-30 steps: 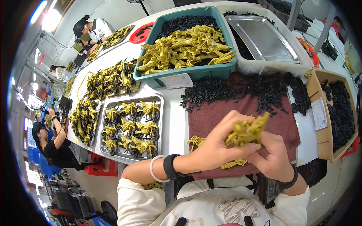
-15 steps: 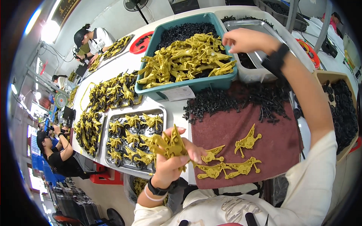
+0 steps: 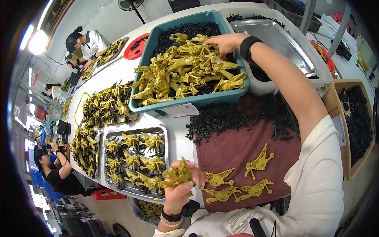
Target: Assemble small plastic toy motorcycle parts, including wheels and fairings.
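My left hand (image 3: 179, 189) is closed round several yellow plastic toy motorcycle bodies (image 3: 179, 173), above the front left of a maroon cloth (image 3: 229, 148). My right hand (image 3: 227, 42) reaches into a teal bin (image 3: 189, 104), its bent fingers closed on a yellow body at the top of the heap (image 3: 177, 67); some fingertips are hidden. Black small parts lie under and behind that heap. Several more yellow bodies (image 3: 258, 161) lie flat and apart on the cloth, to the right of my left hand.
A metal tray (image 3: 166, 138) left of the cloth holds yellow motorcycles with black wheels; more are piled beyond. Black forked parts (image 3: 225, 122) cover the cloth's far edge. At right are a tan box (image 3: 341, 134) of black wheels and an empty-looking metal tray (image 3: 272, 39). Two co-workers work at left.
My right hand has moved left and down from the bin's right rim onto the yellow heap, where pieces have shifted left. My left hand keeps its bunch of bodies. The whole view has shifted slightly.
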`<state>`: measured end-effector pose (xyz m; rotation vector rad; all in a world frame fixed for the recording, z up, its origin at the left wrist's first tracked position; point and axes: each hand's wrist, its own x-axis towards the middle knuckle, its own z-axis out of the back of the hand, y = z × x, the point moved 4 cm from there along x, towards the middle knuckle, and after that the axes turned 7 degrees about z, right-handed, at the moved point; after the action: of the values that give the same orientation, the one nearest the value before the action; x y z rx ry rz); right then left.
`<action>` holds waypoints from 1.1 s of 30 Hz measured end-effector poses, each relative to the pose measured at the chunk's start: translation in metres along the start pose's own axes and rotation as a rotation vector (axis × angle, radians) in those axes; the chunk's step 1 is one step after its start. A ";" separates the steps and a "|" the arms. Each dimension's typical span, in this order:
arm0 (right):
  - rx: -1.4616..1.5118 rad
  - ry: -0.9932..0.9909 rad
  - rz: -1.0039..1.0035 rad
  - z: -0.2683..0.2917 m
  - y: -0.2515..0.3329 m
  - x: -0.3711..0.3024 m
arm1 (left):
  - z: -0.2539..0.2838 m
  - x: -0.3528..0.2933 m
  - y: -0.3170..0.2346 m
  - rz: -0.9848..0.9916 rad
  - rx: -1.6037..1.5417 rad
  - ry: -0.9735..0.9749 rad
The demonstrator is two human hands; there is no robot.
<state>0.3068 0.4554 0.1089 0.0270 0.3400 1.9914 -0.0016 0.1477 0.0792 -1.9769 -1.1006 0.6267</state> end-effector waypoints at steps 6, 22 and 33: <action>-0.135 0.086 -0.050 0.010 0.010 -0.007 | -0.010 0.000 0.001 0.050 0.088 0.092; -0.296 -0.269 0.142 0.090 0.086 -0.066 | 0.001 -0.005 -0.005 0.015 0.091 -0.046; -0.127 -0.605 0.434 0.085 0.120 -0.089 | 0.004 -0.010 -0.017 -0.035 -0.014 -0.223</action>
<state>0.2537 0.3477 0.2323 0.6556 -0.2033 2.3051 -0.0175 0.1463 0.0910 -1.9289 -1.2724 0.8380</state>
